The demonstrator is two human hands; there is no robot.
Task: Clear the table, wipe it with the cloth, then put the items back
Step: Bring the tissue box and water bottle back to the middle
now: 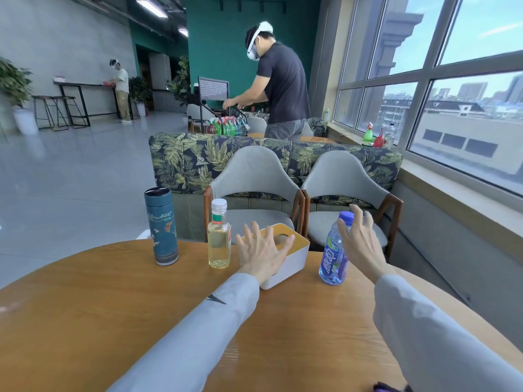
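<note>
**A:** What was on the table (pixel 85 321) to be cleared, biggest first?

**B:** The white box (pixel 285 264) with the yellow top sat at the far edge, mid-table. It looked a rigid, light plastic shell, so I'd have taken it by its two long walls. The left hand (pixel 261 254) was spread flat over its near end, fingers splayed, gripping nothing that I could see.

**A:** And the tall one?

**B:** The blue flask (pixel 162 226), upright at the far left, well apart from the hands. Probably the heaviest piece, hard and smooth; a full wrap round the middle would have suited it.

**A:** The bottles?

**B:** The purple-capped drink bottle (pixel 332 257) stood right of the box. Thin plastic with a glossy label, likely to dent and slip, so grip low on the body. The right hand (pixel 360 244) was open, fingers curved just beside its shoulder and cap; I couldn't tell whether they touched it.

**A:** Smallest?

**B:** The white-capped bottle of yellow liquid (pixel 218 236), between flask and box. Possibly glass, so handle gently, round the body rather than the cap.
</note>
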